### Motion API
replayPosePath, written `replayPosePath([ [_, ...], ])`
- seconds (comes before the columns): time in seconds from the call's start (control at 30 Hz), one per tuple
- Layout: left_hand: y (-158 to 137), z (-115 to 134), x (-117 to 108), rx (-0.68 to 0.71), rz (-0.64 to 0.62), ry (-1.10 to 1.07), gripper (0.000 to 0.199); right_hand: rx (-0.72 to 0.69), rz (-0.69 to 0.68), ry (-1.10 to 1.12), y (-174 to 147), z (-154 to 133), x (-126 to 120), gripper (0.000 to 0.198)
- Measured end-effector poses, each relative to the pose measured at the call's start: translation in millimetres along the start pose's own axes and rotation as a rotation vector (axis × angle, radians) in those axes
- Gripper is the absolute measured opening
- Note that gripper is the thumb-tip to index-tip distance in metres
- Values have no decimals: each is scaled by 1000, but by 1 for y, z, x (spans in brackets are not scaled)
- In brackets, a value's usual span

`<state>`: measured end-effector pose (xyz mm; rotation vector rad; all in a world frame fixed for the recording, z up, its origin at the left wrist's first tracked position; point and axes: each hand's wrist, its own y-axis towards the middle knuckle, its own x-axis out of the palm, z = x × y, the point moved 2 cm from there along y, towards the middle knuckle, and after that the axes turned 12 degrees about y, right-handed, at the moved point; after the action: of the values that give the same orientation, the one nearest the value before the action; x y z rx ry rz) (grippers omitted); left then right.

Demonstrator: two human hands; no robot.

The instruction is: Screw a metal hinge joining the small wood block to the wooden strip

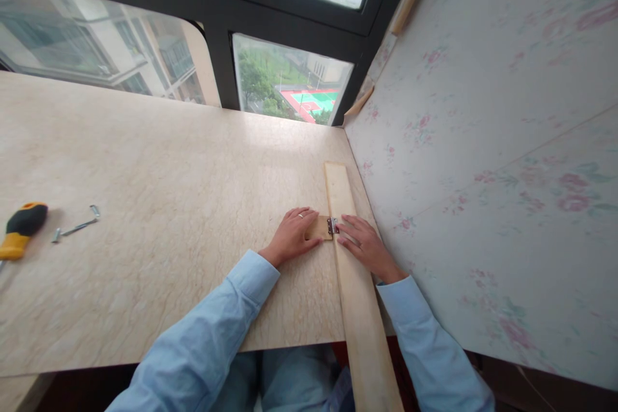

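Right of centre: flat tan wooden block [324, 228], partly under left hand [294, 234], grip unclear | small silvery metal hinge [332, 226], details indistinct | long pale wooden plank [360, 299], bottom cut off, under right hand [365, 246], grip unclear

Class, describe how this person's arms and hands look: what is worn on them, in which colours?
Both arms wear long, light blue sleeves ending in plain, broad cuffs at the wrists. No gloves are worn. The left hand has a thin ring on one finger; no ring can be made out on the right hand.
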<state>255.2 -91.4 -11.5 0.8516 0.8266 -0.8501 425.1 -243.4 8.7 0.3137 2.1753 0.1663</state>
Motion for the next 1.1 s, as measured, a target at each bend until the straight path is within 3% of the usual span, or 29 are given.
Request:
replayPosePath([
  [0.23, -1, 1, -2, 13, 21, -38, 65, 64, -7, 44, -6, -4, -2, 52],
  [0.5, -14, -4, -8, -102, 169, -221, 55, 75, -26, 27, -42, -36, -14, 55],
  [0.73, -50, -15, -24, -67, 34, -74, 57, -67, -79, 18, -75, -52, 1, 58],
  [0.93, -84, -25, -42, -121, -11, 31, 58, -191, -204, 40, -42, -94, 15, 56],
  [1.1, -62, -14, -41, -84, -19, 129, 55, -234, -278, 55, -8, -154, 22, 53],
])
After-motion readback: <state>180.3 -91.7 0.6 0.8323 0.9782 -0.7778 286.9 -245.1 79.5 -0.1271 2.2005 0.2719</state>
